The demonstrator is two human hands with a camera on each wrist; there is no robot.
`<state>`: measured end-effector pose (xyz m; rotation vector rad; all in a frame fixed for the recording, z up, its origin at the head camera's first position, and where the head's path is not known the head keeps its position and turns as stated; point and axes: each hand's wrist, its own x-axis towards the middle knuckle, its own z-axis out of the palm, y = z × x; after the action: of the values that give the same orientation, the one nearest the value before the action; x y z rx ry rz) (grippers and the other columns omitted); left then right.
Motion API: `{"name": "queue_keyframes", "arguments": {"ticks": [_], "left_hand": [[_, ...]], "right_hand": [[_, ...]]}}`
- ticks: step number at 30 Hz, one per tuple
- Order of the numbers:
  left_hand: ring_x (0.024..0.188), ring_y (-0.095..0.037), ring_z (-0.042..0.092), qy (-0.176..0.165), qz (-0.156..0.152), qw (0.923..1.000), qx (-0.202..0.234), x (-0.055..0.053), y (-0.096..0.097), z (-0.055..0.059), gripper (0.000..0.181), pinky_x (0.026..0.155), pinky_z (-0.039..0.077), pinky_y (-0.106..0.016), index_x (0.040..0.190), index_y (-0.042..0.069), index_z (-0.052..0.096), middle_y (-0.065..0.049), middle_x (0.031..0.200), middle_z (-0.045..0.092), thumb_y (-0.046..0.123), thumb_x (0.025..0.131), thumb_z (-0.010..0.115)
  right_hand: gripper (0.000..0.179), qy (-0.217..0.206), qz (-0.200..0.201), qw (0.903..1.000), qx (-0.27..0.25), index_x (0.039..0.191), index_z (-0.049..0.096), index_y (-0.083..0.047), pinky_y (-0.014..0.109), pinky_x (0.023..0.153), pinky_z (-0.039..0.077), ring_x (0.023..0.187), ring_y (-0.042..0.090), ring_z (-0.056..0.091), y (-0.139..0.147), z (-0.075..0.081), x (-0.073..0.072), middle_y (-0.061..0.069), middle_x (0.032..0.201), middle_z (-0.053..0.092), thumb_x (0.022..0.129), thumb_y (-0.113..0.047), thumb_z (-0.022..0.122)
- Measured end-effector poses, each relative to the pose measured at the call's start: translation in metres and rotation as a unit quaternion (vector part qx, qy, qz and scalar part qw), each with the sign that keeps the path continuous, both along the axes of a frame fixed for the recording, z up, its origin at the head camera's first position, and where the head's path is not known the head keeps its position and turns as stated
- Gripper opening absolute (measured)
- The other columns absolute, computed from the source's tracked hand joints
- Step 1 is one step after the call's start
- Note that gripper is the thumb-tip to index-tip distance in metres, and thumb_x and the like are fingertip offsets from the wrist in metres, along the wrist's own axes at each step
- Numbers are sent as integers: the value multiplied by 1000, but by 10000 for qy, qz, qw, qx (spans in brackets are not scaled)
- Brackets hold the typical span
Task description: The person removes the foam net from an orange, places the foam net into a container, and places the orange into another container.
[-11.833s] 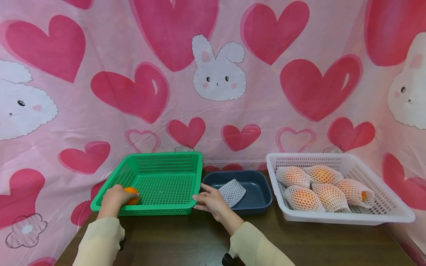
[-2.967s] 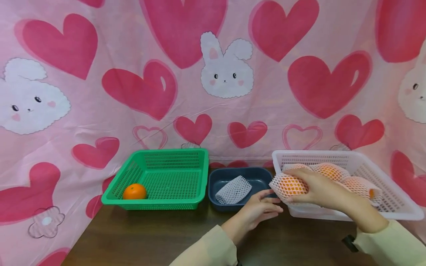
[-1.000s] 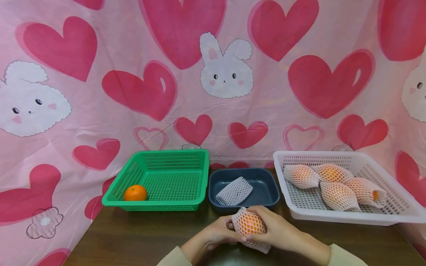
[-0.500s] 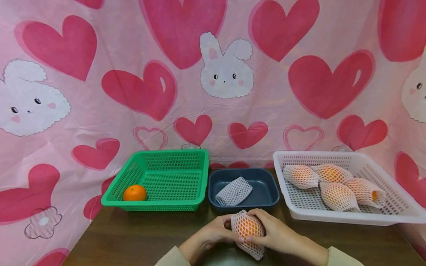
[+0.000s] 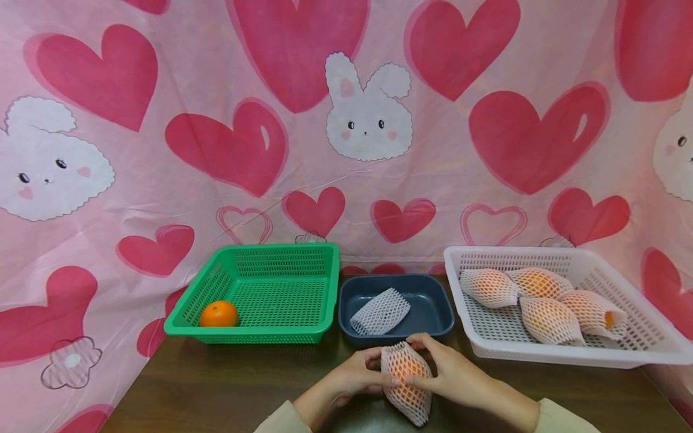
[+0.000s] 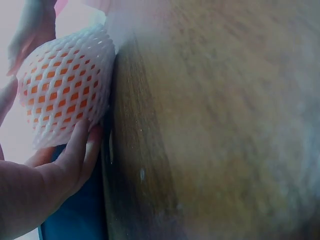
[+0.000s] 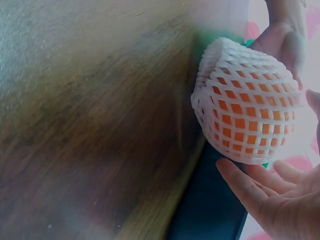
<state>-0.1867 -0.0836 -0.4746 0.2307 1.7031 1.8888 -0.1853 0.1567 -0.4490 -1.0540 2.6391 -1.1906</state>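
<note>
An orange in a white foam net (image 5: 407,376) is held between both hands over the near table, its loose net end pointing down toward me. The left hand (image 5: 354,377) grips its left side, thumb across the front. From the right, the right hand (image 5: 455,373) holds it with the thumb on the front and fingertips near the upper net end. In the left wrist view orange skin shows through the mesh of the netted orange (image 6: 62,87). The right wrist view has the right hand's fingers (image 7: 245,187) right at the net's edge.
A green basket (image 5: 251,331) at left holds one bare orange (image 5: 219,314). Behind the hands, a dark blue tray (image 5: 428,300) contains an empty foam net (image 5: 381,311). At right, a white basket (image 5: 547,353) holds several netted oranges (image 5: 549,319). A heart-patterned cloth hangs behind.
The left hand has let go of the bare orange in the green basket. The right hand has brought a netted orange from the white basket to the middle, where both hands have turned it slightly.
</note>
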Motion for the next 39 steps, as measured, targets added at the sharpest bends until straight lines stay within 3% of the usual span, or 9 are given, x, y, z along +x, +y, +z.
{"name": "queue_keyframes", "arguments": {"ticks": [5,10,16,19,22,25,31,39], "left_hand": [[102,-22,66,5,154,9998,-130,2,2,0,47,88,58,-43,138,0,60,-9,119,68,3,93,70],[99,-19,66,95,353,9993,-94,3,5,-1,44,85,59,-42,137,2,63,-8,121,68,6,94,71],[100,-19,67,248,390,9989,47,5,6,-2,40,87,58,-42,135,-1,65,-11,127,68,8,96,70],[100,-19,68,337,482,9983,51,5,7,-2,36,86,58,-41,129,-2,69,-11,131,67,8,95,72],[101,-19,69,448,600,9972,35,5,9,-2,32,85,59,-39,123,-4,72,-12,132,67,7,94,74],[105,-18,68,695,713,9950,14,6,10,-2,28,85,58,-35,117,-6,74,-14,128,68,5,92,75],[112,-16,66,1323,832,9873,-284,7,12,-2,22,89,55,-31,109,-4,77,-14,118,72,5,89,78],[110,-19,69,1837,747,9783,-605,6,12,5,15,86,56,-26,101,-3,79,-12,112,74,3,88,80]], "right_hand": [[68,-64,-92,9996,277,143,52,3,35,86,56,110,17,66,1,3,-1,14,127,68,94,-40,74],[63,73,-105,9998,182,141,53,2,34,81,57,106,17,68,1,3,-2,15,120,72,95,-35,75],[56,-507,-96,9986,-91,139,56,3,32,80,57,104,22,70,3,3,-5,16,119,72,98,-31,72],[47,-677,-88,9975,-166,132,63,1,30,82,56,104,19,69,5,3,-7,12,118,72,99,-31,70],[36,-583,-136,9981,-123,120,73,-5,29,84,55,105,13,66,7,3,-10,5,114,74,98,-33,71],[33,-581,-131,9980,-206,113,77,-5,28,82,55,103,9,66,8,5,-12,4,111,75,96,-32,74],[37,-788,43,9962,-379,114,76,2,22,79,55,102,6,66,10,9,-13,10,112,75,94,-29,76],[28,-434,40,9983,-387,108,80,-4,22,79,55,102,7,67,9,12,-12,3,107,77,93,-27,77]]}}
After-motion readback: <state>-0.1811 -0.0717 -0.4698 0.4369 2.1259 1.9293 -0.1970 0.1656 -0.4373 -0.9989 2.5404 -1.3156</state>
